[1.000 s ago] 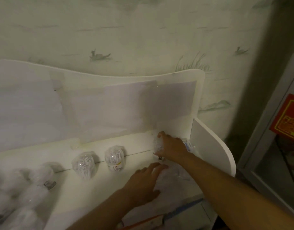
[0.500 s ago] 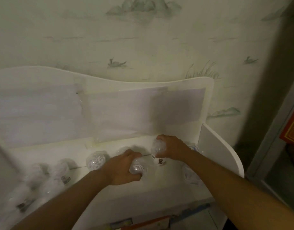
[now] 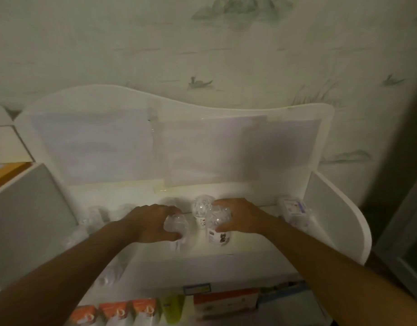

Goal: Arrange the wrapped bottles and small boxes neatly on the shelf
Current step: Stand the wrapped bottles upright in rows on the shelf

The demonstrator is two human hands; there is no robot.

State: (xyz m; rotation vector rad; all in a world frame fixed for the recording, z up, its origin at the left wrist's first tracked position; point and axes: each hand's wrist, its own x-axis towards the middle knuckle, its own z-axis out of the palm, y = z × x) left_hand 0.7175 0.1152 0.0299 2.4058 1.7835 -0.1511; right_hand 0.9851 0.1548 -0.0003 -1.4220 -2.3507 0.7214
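On the white shelf (image 3: 249, 249) my left hand (image 3: 151, 223) grips a plastic-wrapped bottle (image 3: 176, 225) from its left side. My right hand (image 3: 240, 217) holds another wrapped bottle (image 3: 218, 228) with a printed label, fingers curled over its top. Between and behind them stands a third wrapped bottle (image 3: 202, 209), upright and untouched. A small wrapped box (image 3: 293, 207) lies near the shelf's right end. More wrapped bottles (image 3: 96, 216) sit blurred at the left, partly hidden by my left forearm.
The shelf has a tall wavy back panel (image 3: 202, 147) and a curved right side panel (image 3: 339, 212). A grey-white panel (image 3: 26, 220) bounds the left. Below the shelf front stand orange cartons (image 3: 115, 312), a green pack (image 3: 173, 307) and coloured boxes (image 3: 226, 302).
The view has shifted left and down. Both hands now hold separate wrapped bottles nearer the shelf's front; the right one moved its bottle forward of the standing bottle.
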